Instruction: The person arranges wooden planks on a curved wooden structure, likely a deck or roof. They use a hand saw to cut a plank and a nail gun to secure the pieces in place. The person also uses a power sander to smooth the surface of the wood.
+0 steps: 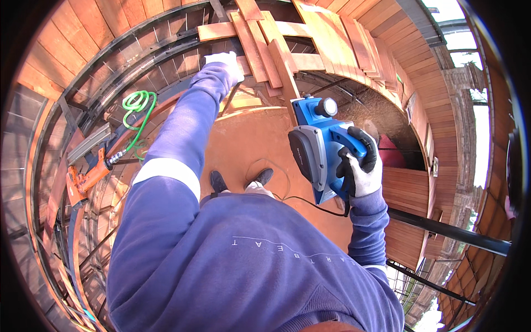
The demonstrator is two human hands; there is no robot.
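My right hand [362, 166], in a white glove with dark fingers, is closed around the handle of a blue electric planer [326, 133]. The planer is tilted on edge, its grey and black side cover facing left. Its front end overlaps the near end of a narrow wooden board [283, 72]; contact between them cannot be made out. My left arm reaches forward, and the gloved left hand [224, 62] is at the left end of a crosswise board [307, 62]. Glare blurs that glove, so its fingers do not show clearly. Several narrow boards lie across the crosswise pieces.
A green coiled hose [138, 102] connects to an orange air tool [88, 177] on the left. Curved dark framing [110, 66] rings the left side. Stacked planks [359, 50] stand at the far right. A dark cord [310, 203] trails from the planer above the brown floor [243, 138].
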